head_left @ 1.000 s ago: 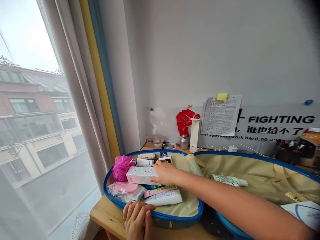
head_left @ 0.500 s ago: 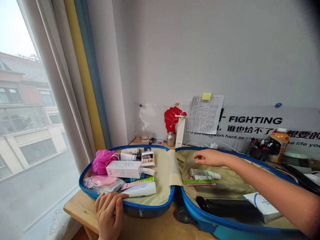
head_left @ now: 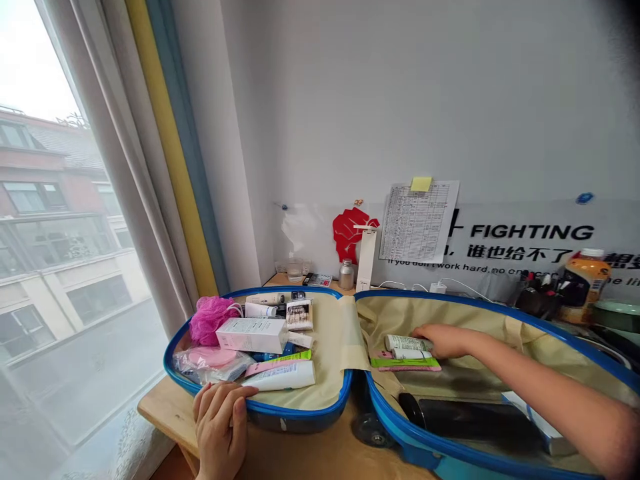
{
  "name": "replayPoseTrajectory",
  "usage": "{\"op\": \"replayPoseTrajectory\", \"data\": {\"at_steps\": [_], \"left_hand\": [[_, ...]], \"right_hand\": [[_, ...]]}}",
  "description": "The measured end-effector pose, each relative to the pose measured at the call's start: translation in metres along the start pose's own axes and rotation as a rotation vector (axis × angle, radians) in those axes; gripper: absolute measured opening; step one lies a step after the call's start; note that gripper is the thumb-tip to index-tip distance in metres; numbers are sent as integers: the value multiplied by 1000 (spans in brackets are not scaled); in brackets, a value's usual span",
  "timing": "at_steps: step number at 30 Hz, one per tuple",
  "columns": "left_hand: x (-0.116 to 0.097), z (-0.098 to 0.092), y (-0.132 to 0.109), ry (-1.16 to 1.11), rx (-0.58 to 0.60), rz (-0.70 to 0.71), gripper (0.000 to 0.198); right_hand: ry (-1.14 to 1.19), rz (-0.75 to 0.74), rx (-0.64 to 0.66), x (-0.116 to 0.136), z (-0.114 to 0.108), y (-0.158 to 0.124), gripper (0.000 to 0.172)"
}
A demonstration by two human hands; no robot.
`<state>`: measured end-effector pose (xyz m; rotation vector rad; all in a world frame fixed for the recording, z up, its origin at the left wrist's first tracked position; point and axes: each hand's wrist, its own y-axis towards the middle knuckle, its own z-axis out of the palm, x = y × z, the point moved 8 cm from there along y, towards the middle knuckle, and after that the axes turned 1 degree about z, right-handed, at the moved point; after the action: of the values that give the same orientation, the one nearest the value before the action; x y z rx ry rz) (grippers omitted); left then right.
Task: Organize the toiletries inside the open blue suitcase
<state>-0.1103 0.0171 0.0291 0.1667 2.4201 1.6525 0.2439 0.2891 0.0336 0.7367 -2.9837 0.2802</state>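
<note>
A blue-rimmed suitcase (head_left: 327, 408) lies spread open on a wooden table. My left hand (head_left: 220, 423) has its fingers curled over the front rim of the left half, beside a white squeeze tube (head_left: 287, 377). Inside the right half, my right hand (head_left: 445, 340) closes around the cap end of a white bottle (head_left: 406, 343); its fingertips are partly hidden. A small white tube (head_left: 413, 355) and a green-and-pink packet (head_left: 405, 365) lie just in front of that bottle.
The left half holds a pink bath puff (head_left: 214, 320), a white box (head_left: 253, 335), cotton swabs (head_left: 300, 315) and a plastic bag (head_left: 213, 363). A black cylindrical object (head_left: 475, 423) and a white-and-blue box (head_left: 553, 433) lie in the right half. An orange bottle (head_left: 583, 283) stands behind.
My right hand has come down from above the right half onto the white bottle's cap end. My left hand stays on the rim. The view has shifted slightly.
</note>
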Motion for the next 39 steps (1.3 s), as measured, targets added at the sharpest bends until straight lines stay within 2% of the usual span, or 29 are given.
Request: {"op": "replayPoseTrajectory", "data": {"at_steps": [3,6,8,12,16,19,23,26,29,32,36,39], "left_hand": [[4,2,-3,6,7,-6,24],[8,4,-8,26,27,10,24],[9,6,-11,45,40,32,24],[12,7,-12,73,55,21,25],[6,5,-7,65,63,14,25],[2,2,-3,24,37,-32,25],[1,1,-1,-10,19,-80,26],[0,1,-1,-13,25,-80,26],[-1,0,1,-11,17,-82,26],[-2,-1,2,-19,3,-74,26],[-2,0,1,-19,17,-79,27],[1,2,-2,-10,35,-97,28]], "right_hand": [[-25,-20,120,0,9,0,38],[-51,9,158,-8,7,2,23],[-52,20,164,-13,5,4,18],[-21,10,176,-15,13,7,26],[20,-5,96,-8,16,2,24],[39,-2,25,-7,1,-5,22],[90,-2,-51,-13,-37,-18,18],[151,-25,-70,-3,-64,-29,28],[244,-81,-123,40,-83,-40,46],[214,-221,-164,118,-88,-46,54],[-61,-417,-191,222,-69,-41,53],[-182,-535,-182,272,-47,-30,51]]}}
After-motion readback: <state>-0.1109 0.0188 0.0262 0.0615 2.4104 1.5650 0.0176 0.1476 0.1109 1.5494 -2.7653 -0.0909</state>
